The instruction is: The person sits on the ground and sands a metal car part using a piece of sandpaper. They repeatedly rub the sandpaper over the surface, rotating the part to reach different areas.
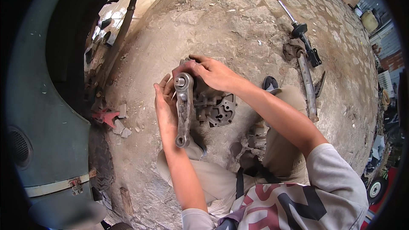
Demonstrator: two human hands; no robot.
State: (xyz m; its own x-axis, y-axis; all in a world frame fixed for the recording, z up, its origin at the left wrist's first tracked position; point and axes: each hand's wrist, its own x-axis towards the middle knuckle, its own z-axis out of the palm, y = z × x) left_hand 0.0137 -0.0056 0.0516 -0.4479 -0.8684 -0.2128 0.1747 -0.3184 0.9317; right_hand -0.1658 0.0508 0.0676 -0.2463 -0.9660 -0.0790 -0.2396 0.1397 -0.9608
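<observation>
Cradling a grey metal arm [183, 110] along its open palm, the left hand [165, 106] had its fingers spread flat behind the part rather than curled round it — a backing support, not a clamp, so the arm stood roughly upright with its round bushing end [182, 81] on top and the small eye at the bottom near the wrist. The right hand [215, 74] came in from above, fingertips pinched together on a reddish rag or pad [182, 68] pressed at the bushing end; grip looked closed on that pad, though exactly how much of it was held I couldn't tell. Holding the arm up off the ground probably kept the top end reachable from all sides. Just behind it, between the knees, sat a grimy cast housing [215, 108] with bolt holes, close to the arm but I couldn't tell if they touched. On the stone floor [238, 12] to the right, well apart from the hands, lay a long flat bar [307, 87] and a shock-absorber-like strut [300, 32] — parked out of the way, within reach. A red bracket [106, 116] and broken stone bits lay to the left near a blue-green vehicle body [38, 81] and its tyre.
</observation>
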